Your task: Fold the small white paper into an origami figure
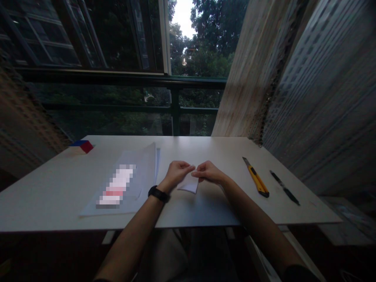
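Between my hands, over the middle of the white table, is a small piece of white paper. My left hand pinches its upper edge from the left, thumb and fingers pressed together. From the right, my right hand grips the same paper close by, its thumb almost meeting the left one. The paper's lower edge hangs towards me and bends slightly. My fingers hide its top part, so I cannot tell whether it is folded there. A black band circles my left wrist.
Left of my hands lie large paper sheets, one edge lifted. A yellow utility knife and a black pen lie to the right on the table. A colored cube sits at the far left corner. Curtains flank the window.
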Tool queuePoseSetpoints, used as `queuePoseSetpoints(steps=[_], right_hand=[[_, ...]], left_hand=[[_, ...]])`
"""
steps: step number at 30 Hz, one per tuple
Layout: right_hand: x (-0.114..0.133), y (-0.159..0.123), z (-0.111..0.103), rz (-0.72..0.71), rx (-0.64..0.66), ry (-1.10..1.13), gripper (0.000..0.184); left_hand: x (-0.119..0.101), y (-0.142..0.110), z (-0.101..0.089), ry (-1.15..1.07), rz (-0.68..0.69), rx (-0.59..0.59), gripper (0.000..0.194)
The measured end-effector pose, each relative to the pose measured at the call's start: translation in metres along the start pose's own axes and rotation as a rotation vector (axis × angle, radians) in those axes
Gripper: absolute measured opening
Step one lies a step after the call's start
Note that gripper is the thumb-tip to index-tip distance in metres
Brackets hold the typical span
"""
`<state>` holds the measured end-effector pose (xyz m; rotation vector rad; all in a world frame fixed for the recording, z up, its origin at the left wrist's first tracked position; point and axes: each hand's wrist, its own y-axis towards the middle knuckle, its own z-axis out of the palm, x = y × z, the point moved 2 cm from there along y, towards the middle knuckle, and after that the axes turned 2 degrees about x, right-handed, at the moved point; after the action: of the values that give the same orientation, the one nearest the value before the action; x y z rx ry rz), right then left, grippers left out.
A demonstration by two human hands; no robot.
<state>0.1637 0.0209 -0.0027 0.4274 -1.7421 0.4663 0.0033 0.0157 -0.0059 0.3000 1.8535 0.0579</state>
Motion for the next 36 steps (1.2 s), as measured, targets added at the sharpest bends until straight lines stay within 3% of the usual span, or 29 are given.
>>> queuePoseSetpoints(steps=[5,11,20,24,29,36], right_hand=[[-0.002,0.001,-0.005,0.013,0.012,-0.04,0.037],[-0.003,0.002,-0.009,0.02,0.015,-0.021,0.036],[-0.005,0.001,-0.016,0.017,-0.018,-0.019,0.035],[-0.004,0.004,-0.015,-0.064,-0.118,-0.025,0.032],[0.004,0.005,-0.004,-0.302,-0.39,-0.203,0.022],[0.018,-0.008,0.004,-0.552,-0.644,-0.542,0.012]], left_hand=[[-0.004,-0.001,0.0,0.084,0.019,0.08,0.038],[-0.004,-0.001,0.0,0.213,0.042,0.003,0.039],[-0.008,-0.004,0.003,0.358,0.146,0.022,0.035],[-0.012,-0.007,0.003,0.431,0.174,-0.016,0.033],[-0.012,-0.011,0.004,0.527,0.203,-0.055,0.029],[-0.015,-0.012,0.006,0.356,0.311,-0.022,0.025]])
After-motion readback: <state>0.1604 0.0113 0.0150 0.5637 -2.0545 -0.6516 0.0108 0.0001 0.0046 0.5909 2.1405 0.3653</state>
